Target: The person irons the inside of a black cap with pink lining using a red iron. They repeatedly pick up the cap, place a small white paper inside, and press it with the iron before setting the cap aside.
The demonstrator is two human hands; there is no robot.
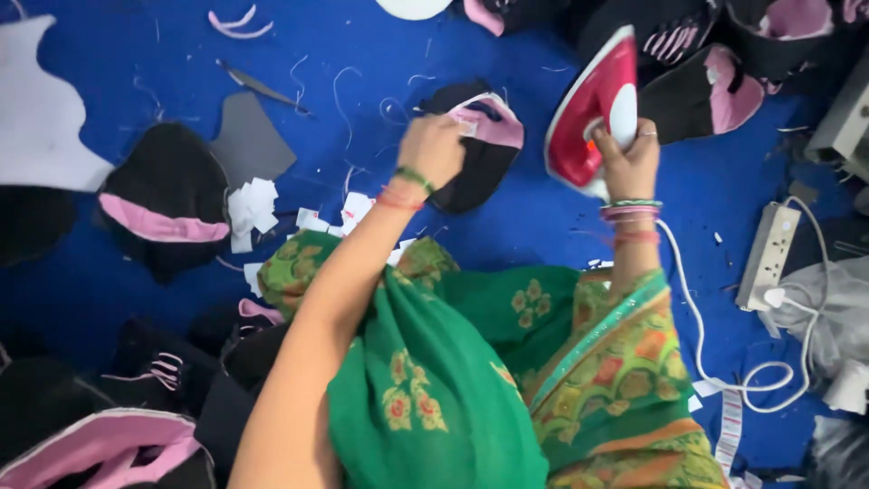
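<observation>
Pressing step, as we read it. Our left hand [433,148] is closed down on a black fabric piece with pink lining [480,145], fingers pinching a small white label [467,128] against the pink edge. The piece lies flat on the blue cloth surface [543,226], just ahead of our lap.

Our right hand [627,163] grips the handle of a red and white iron [593,113] — the iron is tipped up on its side, soleplate off the fabric, just right of the piece and not touching it. Its white cord [697,326] runs down past our wrist to a white power strip [768,256] at the right.

Around us:
- a second black-and-pink piece [163,204] to the left, with a grey cut panel [249,140] beside it
- loose white labels [253,208] scattered between that piece and our arm
- more black-and-pink pieces stacked at top right [715,91] and at lower left [100,444]
- thread scraps across the blue cloth

Our judgement: the label is being positioned and held — the iron waits. The next move calls for the label sitting square on the pink edge, our left fingers drawn clear of it, and the soleplate brought down flat. The risks we see are the label slipping as the fingers lift and heat close to the fingertips.
</observation>
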